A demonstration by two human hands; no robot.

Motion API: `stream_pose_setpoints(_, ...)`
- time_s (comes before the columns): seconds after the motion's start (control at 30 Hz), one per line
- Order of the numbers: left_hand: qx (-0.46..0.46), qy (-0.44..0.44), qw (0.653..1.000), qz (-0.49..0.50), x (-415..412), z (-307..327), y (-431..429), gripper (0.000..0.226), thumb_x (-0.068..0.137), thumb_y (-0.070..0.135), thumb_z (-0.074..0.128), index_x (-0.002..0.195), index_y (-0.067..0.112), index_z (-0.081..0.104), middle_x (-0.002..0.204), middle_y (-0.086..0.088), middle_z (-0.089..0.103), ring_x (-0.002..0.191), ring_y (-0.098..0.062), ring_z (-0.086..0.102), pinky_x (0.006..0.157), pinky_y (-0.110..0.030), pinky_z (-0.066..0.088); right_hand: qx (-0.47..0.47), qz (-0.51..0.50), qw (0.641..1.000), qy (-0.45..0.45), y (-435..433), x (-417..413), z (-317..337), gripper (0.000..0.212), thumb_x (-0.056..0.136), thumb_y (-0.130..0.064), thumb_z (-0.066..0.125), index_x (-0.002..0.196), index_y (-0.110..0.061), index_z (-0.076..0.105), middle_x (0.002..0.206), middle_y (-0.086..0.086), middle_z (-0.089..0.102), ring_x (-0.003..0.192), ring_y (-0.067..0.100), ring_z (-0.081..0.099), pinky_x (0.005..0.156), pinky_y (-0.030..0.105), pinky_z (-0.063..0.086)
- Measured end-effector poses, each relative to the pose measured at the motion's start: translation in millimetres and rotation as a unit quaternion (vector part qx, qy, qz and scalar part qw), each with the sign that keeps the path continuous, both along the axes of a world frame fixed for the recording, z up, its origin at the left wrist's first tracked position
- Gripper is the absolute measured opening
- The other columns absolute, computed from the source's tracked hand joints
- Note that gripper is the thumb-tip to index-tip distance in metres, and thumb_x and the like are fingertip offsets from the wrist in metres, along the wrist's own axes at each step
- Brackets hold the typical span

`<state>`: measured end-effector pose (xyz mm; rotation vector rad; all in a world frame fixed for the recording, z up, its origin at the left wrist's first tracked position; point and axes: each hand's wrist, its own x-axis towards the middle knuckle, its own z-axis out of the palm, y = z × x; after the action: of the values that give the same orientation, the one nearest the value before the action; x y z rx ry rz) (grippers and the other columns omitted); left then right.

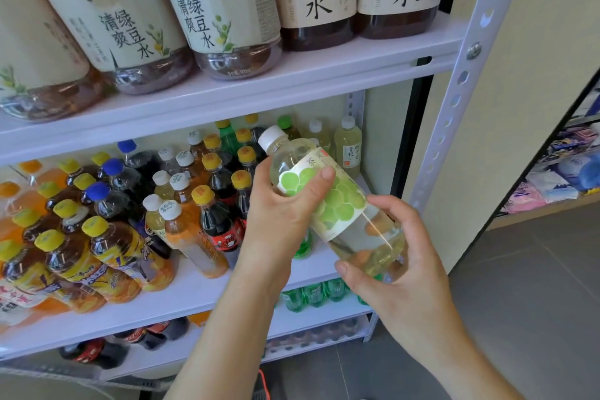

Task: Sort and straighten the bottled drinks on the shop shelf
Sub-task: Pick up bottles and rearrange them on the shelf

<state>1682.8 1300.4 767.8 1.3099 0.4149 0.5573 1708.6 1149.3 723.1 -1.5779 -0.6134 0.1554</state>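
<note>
A pale drink bottle with a white cap and a green-dotted label (337, 201) is held tilted in front of the middle shelf (194, 292), cap up and to the left. My left hand (279, 204) grips its upper half, thumb across the label. My right hand (396, 256) cups its base from below and behind. Behind it, at the shelf's back right, stand similar pale bottles with white caps (348, 146). Dark cola bottles with yellow caps (220, 214) stand just left of my left hand.
The middle shelf's left side is packed with yellow-capped tea bottles (107, 247), blue-capped dark bottles (110, 191) and orange drinks. Large beige-labelled bottles (224, 6) fill the upper shelf. Green bottles (311, 295) stand below. The white upright post (454, 101) bounds the right side.
</note>
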Motion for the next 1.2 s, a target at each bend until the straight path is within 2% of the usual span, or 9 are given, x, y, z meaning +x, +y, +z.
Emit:
stream_pose_setpoints(0.1,-0.053,-0.021,0.998,0.014,1,-3,0,0.078,0.067,0.021,0.087,0.135,0.015,0.048,0.107,-0.005,0.074,0.097,-0.025,0.072,0.08,-0.041,0.06,-0.006,0.007,0.999,-0.038,-4,5,-1,0.065,0.071,-0.025,0.084,0.125,-0.042,0.051,0.12,-0.011,0.057,0.103,0.016,0.063,0.083,0.02,0.053)
stream_pose_setpoints(0.17,-0.068,-0.036,0.997,0.004,-1,-5,2,0.072,0.068,0.016,0.08,0.134,0.014,0.05,0.102,-0.005,0.074,0.092,-0.024,0.073,0.074,-0.036,0.059,0.062,0.045,0.993,0.095,-5,12,1,0.058,0.071,-0.043,0.079,0.124,-0.041,0.054,0.122,-0.008,0.061,0.11,0.016,0.063,0.086,0.03,0.056)
stream_pose_setpoints(0.23,-0.083,-0.055,0.995,-0.011,-2,-5,5,0.067,0.069,0.013,0.076,0.132,0.013,0.051,0.101,-0.006,0.072,0.091,-0.025,0.071,0.074,-0.037,0.059,0.133,0.111,0.936,0.306,-7,22,3,0.057,0.074,-0.058,0.073,0.123,-0.033,0.061,0.128,0.008,0.062,0.111,0.031,0.065,0.08,0.045,0.059)
stream_pose_setpoints(0.3,-0.097,-0.078,0.992,-0.033,-2,-6,6,0.071,0.066,0.01,0.077,0.132,0.011,0.051,0.103,-0.008,0.07,0.093,-0.026,0.069,0.078,-0.04,0.059,0.121,0.201,0.86,0.453,-8,29,8,0.059,0.078,-0.065,0.064,0.12,-0.023,0.068,0.122,0.024,0.064,0.093,0.039,0.071,0.065,0.043,0.061)
stream_pose_setpoints(0.43,-0.117,-0.101,0.984,-0.084,-2,-8,12,0.074,0.061,0.018,0.072,0.131,0.009,0.051,0.106,-0.009,0.067,0.099,-0.028,0.064,0.089,-0.047,0.053,0.123,0.286,0.812,0.493,-9,32,6,0.068,0.07,-0.061,0.074,0.118,-0.013,0.069,0.107,0.029,0.068,0.075,0.036,0.073,0.054,0.034,0.06)
stream_pose_setpoints(0.63,0.05,-0.005,0.999,0.011,-2,-3,31,0.04,0.081,0.041,0.071,0.112,0.017,0.064,0.1,-0.001,0.074,0.094,-0.018,0.071,0.076,-0.03,0.059,0.043,0.078,0.985,0.146,-3,16,3,0.053,0.066,-0.033,0.088,0.113,-0.036,0.065,0.106,0.0,0.071,0.092,0.018,0.071,0.072,0.023,0.057)
stream_pose_setpoints(0.87,0.038,0.045,0.998,-0.009,-7,-3,36,0.058,0.073,0.05,0.067,0.115,0.011,0.064,0.098,-0.004,0.076,0.09,-0.019,0.074,0.063,-0.026,0.058,-0.06,-0.065,0.984,-0.152,3,10,-9,0.068,0.062,-0.007,0.089,0.116,-0.031,0.056,0.119,-0.013,0.053,0.112,0.0,0.05,0.084,0.0,0.036)
stream_pose_setpoints(1.07,-0.004,-0.002,0.999,0.034,-8,-7,38,0.05,0.068,0.031,0.081,0.106,0.008,0.059,0.094,-0.012,0.075,0.081,-0.026,0.074,0.052,-0.027,0.054,-0.079,-0.042,0.983,-0.158,1,12,-16,0.074,0.064,-0.01,0.089,0.122,-0.036,0.05,0.125,-0.017,0.044,0.113,-0.002,0.048,0.086,0.003,0.039)
stream_pose_setpoints(1.2,-0.013,-0.038,0.999,0.025,-9,-10,39,0.044,0.07,0.022,0.078,0.106,0.011,0.056,0.091,-0.012,0.073,0.079,-0.027,0.071,0.05,-0.029,0.052,-0.005,0.078,0.99,0.114,-3,18,-10,0.068,0.063,-0.041,0.087,0.121,-0.048,0.051,0.12,-0.016,0.061,0.109,0.006,0.063,0.082,0.018,0.055)
